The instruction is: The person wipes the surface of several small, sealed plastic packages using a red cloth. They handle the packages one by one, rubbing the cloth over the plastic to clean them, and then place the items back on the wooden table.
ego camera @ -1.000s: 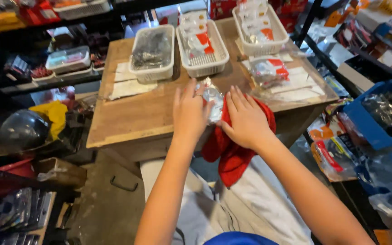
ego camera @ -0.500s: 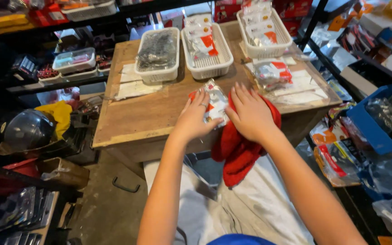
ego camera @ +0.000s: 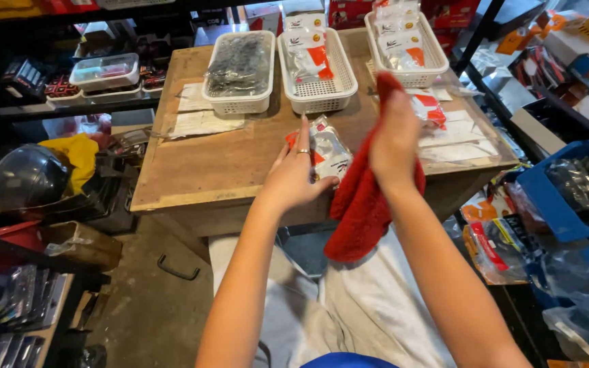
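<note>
Here the left hand (ego camera: 293, 178) rests on a clear plastic packet (ego camera: 328, 151) lying near the front edge of the wooden tabletop (ego camera: 213, 163), its fingers (ego camera: 303, 136) spread over it. The right hand (ego camera: 395, 140) is raised just beside, fingers closed on a red cloth (ego camera: 359, 204) hanging below the tabletop edge

Two bare hands are over the wooden bench: the left hand (ego camera: 293, 178) and the right hand (ego camera: 395, 140). One red cloth (ego camera: 363, 204) hangs at the bench's near edge. One clear packet (ego camera: 327, 153) lies by it, and one more packet (ego camera: 425, 109) sits toward the right edge. Three white plastic baskets line the far edge: a left basket (ego camera: 240, 103), a middle basket (ego camera: 322, 101) and a right basket (ego camera: 410, 76). Beside the bench sit one dark helmet (ego camera: 25, 178) and one blue crate (ego camera: 547, 197).
</note>
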